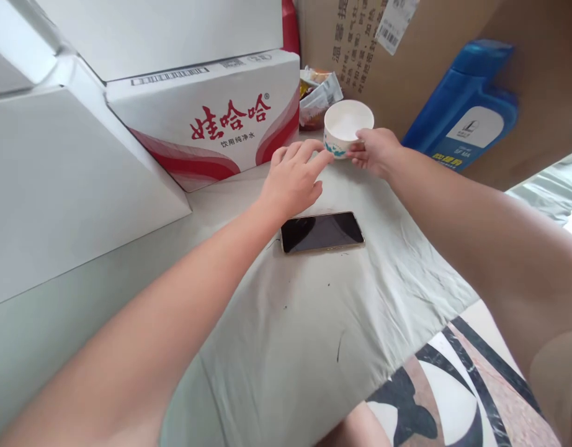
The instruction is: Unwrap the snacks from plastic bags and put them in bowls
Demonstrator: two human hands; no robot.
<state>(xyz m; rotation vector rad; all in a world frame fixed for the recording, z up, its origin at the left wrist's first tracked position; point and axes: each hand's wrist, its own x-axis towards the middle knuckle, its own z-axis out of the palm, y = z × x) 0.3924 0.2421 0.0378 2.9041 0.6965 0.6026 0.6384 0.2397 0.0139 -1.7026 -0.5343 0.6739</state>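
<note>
A white paper cup [347, 124] with a teal pattern near its base stands at the far end of a pale cloth-covered surface [314, 323]. My right hand [375, 151] grips the cup's right side with closed fingers. Reaching towards the cup's left side, my left hand [293, 179] has its fingers stretched out, the fingertips touching or almost touching the cup's base. A dark smartphone [321, 231] lies flat, screen up, just below my left hand.
A white carton with red characters [211, 118] stands at the back left, with larger white boxes [58, 180] beside it. Snack packets [316, 93] lie behind the cup. A blue bottle [467, 105] leans against a brown cardboard box [537, 93] at right. Patterned fabric [458, 391] shows below.
</note>
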